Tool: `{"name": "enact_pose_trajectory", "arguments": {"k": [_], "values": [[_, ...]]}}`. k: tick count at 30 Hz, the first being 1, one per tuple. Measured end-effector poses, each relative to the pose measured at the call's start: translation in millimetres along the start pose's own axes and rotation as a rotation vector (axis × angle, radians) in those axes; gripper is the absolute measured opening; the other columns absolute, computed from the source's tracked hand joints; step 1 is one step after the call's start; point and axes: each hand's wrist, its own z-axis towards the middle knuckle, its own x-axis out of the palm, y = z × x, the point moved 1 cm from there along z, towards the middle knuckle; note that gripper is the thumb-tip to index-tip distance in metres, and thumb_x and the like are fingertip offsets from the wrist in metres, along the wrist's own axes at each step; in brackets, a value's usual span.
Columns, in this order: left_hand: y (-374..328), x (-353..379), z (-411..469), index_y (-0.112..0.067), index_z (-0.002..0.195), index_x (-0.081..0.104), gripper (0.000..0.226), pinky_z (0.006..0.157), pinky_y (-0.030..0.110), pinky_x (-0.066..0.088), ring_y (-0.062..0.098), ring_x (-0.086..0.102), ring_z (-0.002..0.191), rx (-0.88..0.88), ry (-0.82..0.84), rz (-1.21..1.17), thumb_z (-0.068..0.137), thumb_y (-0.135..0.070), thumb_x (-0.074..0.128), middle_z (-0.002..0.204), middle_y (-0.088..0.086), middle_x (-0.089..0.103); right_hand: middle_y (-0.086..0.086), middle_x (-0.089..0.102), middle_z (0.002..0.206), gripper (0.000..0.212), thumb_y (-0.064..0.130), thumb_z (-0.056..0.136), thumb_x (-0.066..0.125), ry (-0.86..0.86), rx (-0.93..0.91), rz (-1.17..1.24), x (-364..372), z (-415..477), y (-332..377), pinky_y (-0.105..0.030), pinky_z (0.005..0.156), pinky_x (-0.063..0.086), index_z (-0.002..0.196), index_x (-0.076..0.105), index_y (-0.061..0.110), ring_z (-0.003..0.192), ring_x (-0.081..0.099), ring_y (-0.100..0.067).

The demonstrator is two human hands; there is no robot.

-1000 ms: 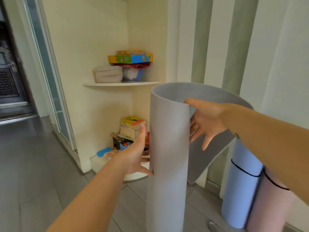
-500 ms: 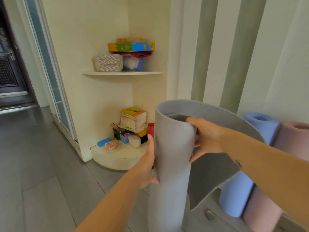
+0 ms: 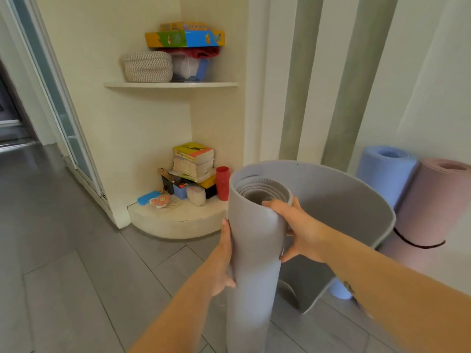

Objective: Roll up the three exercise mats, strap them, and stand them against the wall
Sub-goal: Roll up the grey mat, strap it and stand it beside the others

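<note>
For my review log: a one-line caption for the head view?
Left hand and right hand hold an upright, half-rolled grey foam mat; rolled blue foam mat and pink foam mat stand beside it.

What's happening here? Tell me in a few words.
A person is rolling up a grey mat held upright. The left hand grips the roll's side, the right hand its top edge. The mat's outer stretch is not yet wound in. A blue mat and a pink mat stand rolled to the right, the pink one with a dark strap around it.
</note>
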Motion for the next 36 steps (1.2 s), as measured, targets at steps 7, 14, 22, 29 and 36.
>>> {"name": "enact_pose_trajectory", "arguments": {"k": [7, 14, 22, 29, 36], "values": [[6, -17, 5, -0.046, 0.147, 0.010, 0.068, 0.106, 0.068, 0.022, 0.029, 0.020, 0.145, 0.025, -0.002, -0.016, 0.086, -0.075, 0.019, 0.158, -0.004, 0.023, -0.013, 0.059, 0.123, 0.069, 0.063, 0.079, 0.059, 0.098, 0.109, -0.371, -15, 5, 54, -0.061, 0.089, 0.049, 0.132, 0.047, 0.020, 0.109, 0.061, -0.034], [14, -18, 15, -0.048, 0.142, 0.022, 0.069, 0.104, 0.067, 0.024, 0.029, 0.028, 0.141, -0.015, 0.008, -0.054, 0.082, -0.080, 0.013, 0.151, -0.004, 0.035, 0.003, 0.063, 0.115, 0.049, 0.045, 0.075, 0.074, 0.057, -0.058, -0.447, 7, 16, 35, -0.055, 0.064, 0.058, 0.118, 0.054, 0.034, 0.103, 0.061, -0.025], [31, -9, 18, -0.062, 0.103, 0.037, 0.034, 0.106, 0.069, 0.025, 0.030, 0.038, 0.135, -0.006, -0.025, -0.047, 0.085, -0.078, 0.013, 0.108, -0.013, 0.055, 0.007, 0.066, 0.100, 0.033, 0.040, 0.082, 0.065, -0.075, -0.236, -0.527, 4, 9, 22, -0.023, 0.072, 0.043, 0.110, 0.059, 0.024, 0.093, 0.061, -0.013], [21, -13, 29, -0.030, 0.134, 0.046, 0.040, 0.104, 0.056, 0.040, 0.037, 0.041, 0.131, 0.137, -0.261, 0.238, 0.100, -0.048, 0.031, 0.144, 0.013, 0.041, 0.001, 0.056, 0.092, 0.053, 0.035, 0.085, 0.060, -0.146, -0.320, -1.164, 8, 11, 49, -0.030, 0.073, 0.040, 0.130, 0.040, 0.018, 0.088, 0.052, -0.022], [-42, -14, -13, -0.033, 0.130, 0.048, 0.077, 0.082, 0.049, 0.051, 0.030, 0.052, 0.121, 0.092, 0.115, 0.158, 0.073, -0.083, 0.032, 0.126, 0.004, 0.057, -0.006, 0.050, 0.095, 0.037, 0.031, 0.094, 0.044, -0.250, -0.290, -1.112, 9, 21, 40, -0.033, 0.070, 0.035, 0.125, 0.039, 0.012, 0.086, 0.049, -0.027]]}}
